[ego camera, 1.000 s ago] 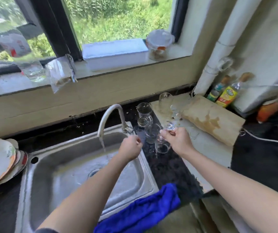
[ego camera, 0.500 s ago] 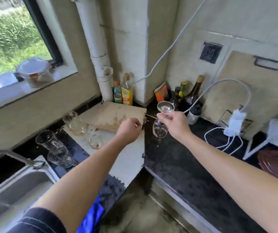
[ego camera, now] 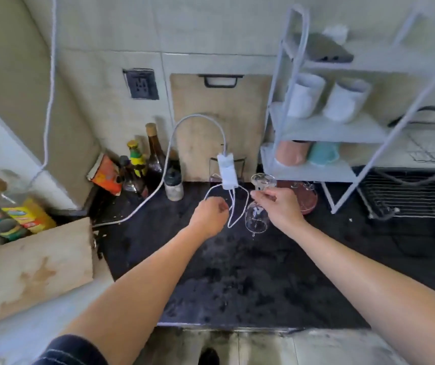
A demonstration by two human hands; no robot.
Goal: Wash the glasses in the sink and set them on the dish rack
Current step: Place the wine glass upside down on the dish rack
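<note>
The wire dish rack [ego camera: 408, 198] stands on the dark surface [ego camera: 263, 272], well to our right. Our right hand [ego camera: 279, 206], the nearer one, pinches the glass [ego camera: 256, 218] by its stem, upside down, axis upright. Our left hand [ego camera: 209, 216] hangs loosely curled, empty.

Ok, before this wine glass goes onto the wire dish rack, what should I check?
1. Grip: right hand pinches the wine glass by its stem, bowl down: ok.
2. Left hand holds nothing: ok.
3. Drips: a drop hangs from the rim beside the white charger cable: not ok.
4. Wire dish rack, off to the right, shows bare wires: ok.
5. Path past the white shelf unit: cannot tell.
</note>
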